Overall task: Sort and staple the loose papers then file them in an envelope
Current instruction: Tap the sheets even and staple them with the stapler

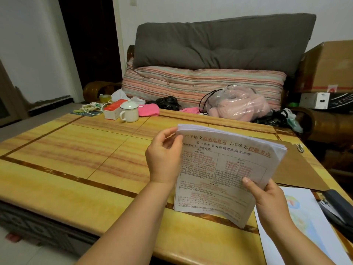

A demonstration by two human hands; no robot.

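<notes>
Item 1: paper stack (223, 173), printed in black and red, held upright above the table (66, 150), lower edge close to or resting on the tabletop; which one cannot be told.
Item 2: left hand (164, 159), at the stack's upper left edge, thumb on the front sheet, fingers curled behind, pinching the stack.
Item 3: right hand (267, 199), at the stack's lower right edge, thumb pressed on the front sheet, fingers wrapped behind, gripping the stack.
Item 4: brown envelope (296, 169), lying flat on the table just right of the stack and partly behind it.
Item 5: metal clip (299, 147), at the envelope's far right corner.
Item 6: white sheet (298, 226) with a coloured print, flat on the table right of the stack, under the right forearm.
Item 7: dark stapler (338, 209), right of the stack beyond the sheet, at the table edge.
Item 8: white mug (129, 111) with lid, far left of the stack, at the table's back edge.
Item 9: red-and-white box (112, 109), touching or just beside the mug, on its left.
Item 10: pink cloth (148, 109), just right of the mug.
Item 11: clear bag (236, 102) of pale fabric, behind the stack, beyond the table.
</notes>
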